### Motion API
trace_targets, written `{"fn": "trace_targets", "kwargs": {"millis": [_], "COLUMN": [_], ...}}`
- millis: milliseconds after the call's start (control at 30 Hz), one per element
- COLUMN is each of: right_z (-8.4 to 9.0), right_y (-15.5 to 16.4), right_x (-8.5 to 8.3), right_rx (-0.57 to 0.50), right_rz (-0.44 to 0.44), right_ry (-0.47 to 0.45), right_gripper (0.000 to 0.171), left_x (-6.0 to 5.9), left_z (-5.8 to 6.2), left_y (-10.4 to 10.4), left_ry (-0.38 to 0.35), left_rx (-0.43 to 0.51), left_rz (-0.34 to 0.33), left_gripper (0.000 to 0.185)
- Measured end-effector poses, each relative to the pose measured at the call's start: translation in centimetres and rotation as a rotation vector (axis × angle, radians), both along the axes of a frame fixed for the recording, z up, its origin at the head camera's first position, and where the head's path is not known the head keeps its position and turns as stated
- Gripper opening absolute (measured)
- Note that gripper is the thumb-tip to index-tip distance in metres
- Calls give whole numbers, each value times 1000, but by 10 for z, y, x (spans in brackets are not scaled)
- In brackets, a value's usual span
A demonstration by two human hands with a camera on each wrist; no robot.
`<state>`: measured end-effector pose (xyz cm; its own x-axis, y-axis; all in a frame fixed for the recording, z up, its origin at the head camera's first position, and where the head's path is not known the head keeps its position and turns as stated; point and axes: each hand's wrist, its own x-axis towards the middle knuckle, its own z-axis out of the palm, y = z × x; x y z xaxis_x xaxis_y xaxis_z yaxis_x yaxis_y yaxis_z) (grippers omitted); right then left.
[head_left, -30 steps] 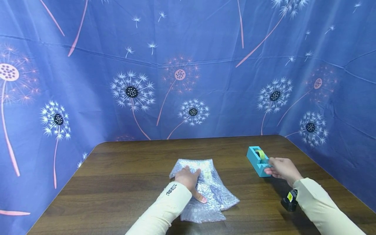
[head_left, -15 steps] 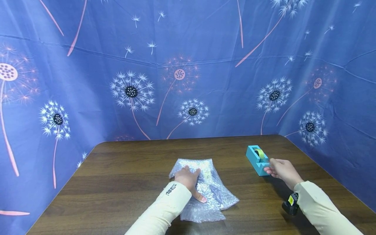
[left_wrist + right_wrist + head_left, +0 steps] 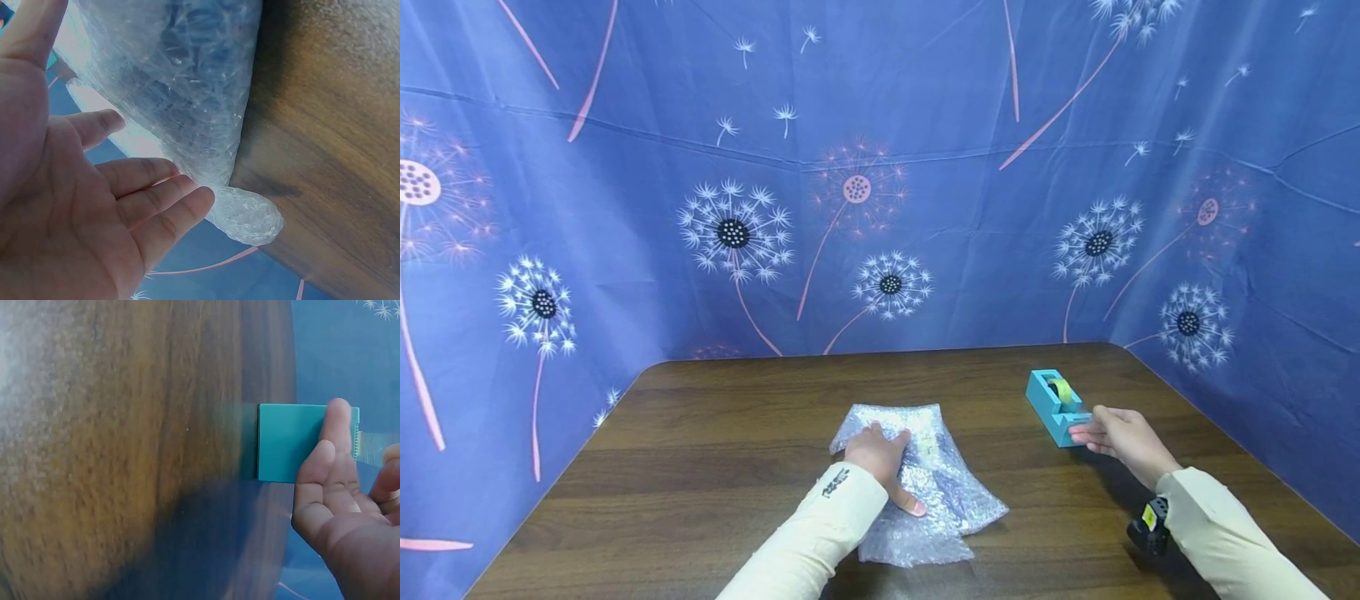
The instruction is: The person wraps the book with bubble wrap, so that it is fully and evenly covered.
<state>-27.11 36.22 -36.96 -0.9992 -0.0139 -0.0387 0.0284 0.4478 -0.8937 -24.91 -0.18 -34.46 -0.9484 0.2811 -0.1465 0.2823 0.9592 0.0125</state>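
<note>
My left hand point(image 3: 880, 457) flat, fingers spread, on bubble wrap point(image 3: 925, 487). Right hand point(image 3: 1122, 437) fingertips touch teal tape dispenser point(image 3: 1056, 403) right of wrap, long axis front-back, cutter toward me. Tape pinch unclear.

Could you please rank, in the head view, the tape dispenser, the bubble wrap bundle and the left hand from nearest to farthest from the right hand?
1. Tape dispenser: touching the right hand at its fingertips, on the table's right side.
2. Bubble wrap bundle: mid-table, left of the dispenser.
3. Left hand: resting flat on the bundle's left part, slightly farther.
</note>
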Motion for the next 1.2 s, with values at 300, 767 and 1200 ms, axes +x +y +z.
{"fn": "trace_targets", "kwargs": {"millis": [300, 767, 1200], "right_z": [11, 5, -3], "right_y": [-5, -7, 5], "right_x": [2, 0, 2], "right_rx": [-30, -45, -142], "right_rz": [-15, -75, 31], "right_ry": [-52, -13, -2], "right_gripper": [55, 42, 36], "left_x": [0, -2, -1], "left_z": [0, -2, -2], "left_y": [0, 2, 0], "left_ry": [11, 23, 5], "left_rx": [-5, -20, 2], "left_rz": [2, 14, 2], "left_gripper": [109, 109, 108]}}
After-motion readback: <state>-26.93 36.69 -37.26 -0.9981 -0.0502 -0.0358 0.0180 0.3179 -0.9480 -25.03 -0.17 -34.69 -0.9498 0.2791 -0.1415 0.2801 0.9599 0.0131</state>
